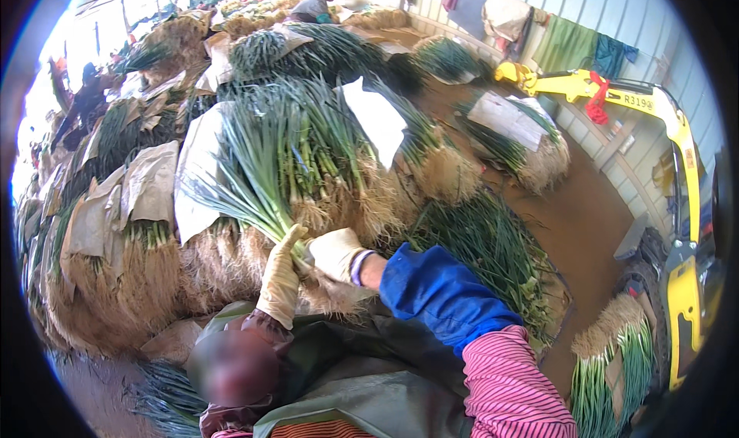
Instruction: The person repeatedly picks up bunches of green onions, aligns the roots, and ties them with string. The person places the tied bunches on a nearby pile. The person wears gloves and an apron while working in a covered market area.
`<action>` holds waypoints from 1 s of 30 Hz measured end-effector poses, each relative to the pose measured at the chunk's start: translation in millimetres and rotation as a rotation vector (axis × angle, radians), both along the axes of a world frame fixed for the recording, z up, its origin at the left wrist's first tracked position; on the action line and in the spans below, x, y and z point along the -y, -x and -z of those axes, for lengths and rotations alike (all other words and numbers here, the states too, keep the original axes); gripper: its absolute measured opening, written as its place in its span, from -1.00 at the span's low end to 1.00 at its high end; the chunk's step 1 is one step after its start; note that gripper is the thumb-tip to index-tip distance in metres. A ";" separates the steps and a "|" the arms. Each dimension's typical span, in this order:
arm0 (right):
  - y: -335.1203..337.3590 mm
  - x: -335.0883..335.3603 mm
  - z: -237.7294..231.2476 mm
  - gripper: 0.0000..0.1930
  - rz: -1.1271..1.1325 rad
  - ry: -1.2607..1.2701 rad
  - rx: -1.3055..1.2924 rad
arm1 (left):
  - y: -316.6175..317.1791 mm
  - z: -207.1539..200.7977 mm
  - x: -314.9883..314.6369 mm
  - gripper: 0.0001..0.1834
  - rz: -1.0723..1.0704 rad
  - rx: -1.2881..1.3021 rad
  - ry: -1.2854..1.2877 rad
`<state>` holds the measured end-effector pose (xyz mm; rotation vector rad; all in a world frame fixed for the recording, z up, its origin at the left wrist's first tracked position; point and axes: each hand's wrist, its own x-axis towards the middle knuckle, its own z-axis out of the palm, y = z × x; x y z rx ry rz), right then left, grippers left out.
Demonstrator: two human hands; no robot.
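Both of my hands wear cream gloves and meet low in front of the heap. My left hand (280,282) is closed around the lower stalks of a bunch of green onions (260,182), whose long leaves fan up and to the left. Pressed against the same stalks from the right is my right hand (336,255), its fingers curled; their tips are hidden. Pale roots (332,294) hang just below my hands. Behind them lies a pile of loose green onions (308,134), roots toward me.
Bundles wrapped in paper (150,184) stack up at left. More bundles (531,145) stand on the brown floor (531,207) at right, beside a yellow machine arm (689,161). Leafy trimmings (485,245) lie right of my hands. A person in an orange cap (315,7) is far back.
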<state>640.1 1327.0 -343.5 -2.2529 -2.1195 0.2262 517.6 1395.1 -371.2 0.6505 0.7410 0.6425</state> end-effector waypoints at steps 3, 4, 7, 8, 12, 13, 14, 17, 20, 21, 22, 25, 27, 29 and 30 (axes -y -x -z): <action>3.2 5.4 5.9 -0.77 -0.037 0.011 -0.056 | -7.5 11.8 -3.3 -0.79 0.060 0.016 -0.047; -4.6 7.6 3.2 -0.77 -0.060 0.035 -0.114 | -12.0 12.4 -2.9 -0.80 0.049 0.012 -0.042; -27.8 2.9 4.9 -0.71 -0.168 0.093 -0.302 | -13.7 6.1 -5.1 -0.76 0.082 -0.004 -0.051; -37.7 -1.1 17.2 -0.65 -0.307 0.024 -0.314 | -16.8 0.8 -0.4 -0.75 0.052 0.003 -0.037; -43.3 1.7 13.7 -0.60 -0.302 0.083 -0.364 | -12.8 0.9 -2.3 -0.75 0.094 -0.017 -0.078; -41.5 4.7 3.4 -0.59 -0.289 0.104 -0.322 | -13.5 -2.1 0.5 -0.75 0.087 -0.009 -0.075; -38.3 5.3 -5.8 -0.58 -0.282 0.125 -0.282 | -13.3 -4.2 2.7 -0.75 0.073 -0.003 -0.071; -36.1 4.8 -6.9 -0.56 -0.274 0.091 -0.252 | -13.6 0.3 1.3 -0.75 0.061 0.040 -0.056; -34.2 4.1 2.4 -0.58 -0.307 -0.016 -0.292 | -14.4 5.0 -4.1 -0.77 0.029 0.112 -0.012; -31.2 3.2 5.0 -0.59 -0.321 -0.034 -0.274 | -12.8 5.1 -5.6 -0.78 0.024 0.137 -0.007; -30.5 4.0 5.5 -0.60 -0.330 -0.050 -0.251 | -14.1 3.7 -4.9 -0.79 0.024 0.167 0.000; -34.3 6.0 7.2 -0.61 -0.395 -0.194 -0.248 | -16.8 -10.5 0.1 -0.83 0.041 0.201 0.083; -30.0 9.1 10.4 -0.64 -0.460 -0.329 -0.359 | -17.7 -23.8 2.7 -0.85 0.046 0.258 0.092; -24.0 16.2 -2.7 -0.67 -0.529 -0.454 -0.459 | -14.4 -27.7 -1.0 -0.86 0.053 0.363 0.049; -29.7 26.9 -18.3 -0.68 -0.452 -0.310 -0.575 | -12.3 -32.6 0.0 -0.86 0.028 0.389 0.096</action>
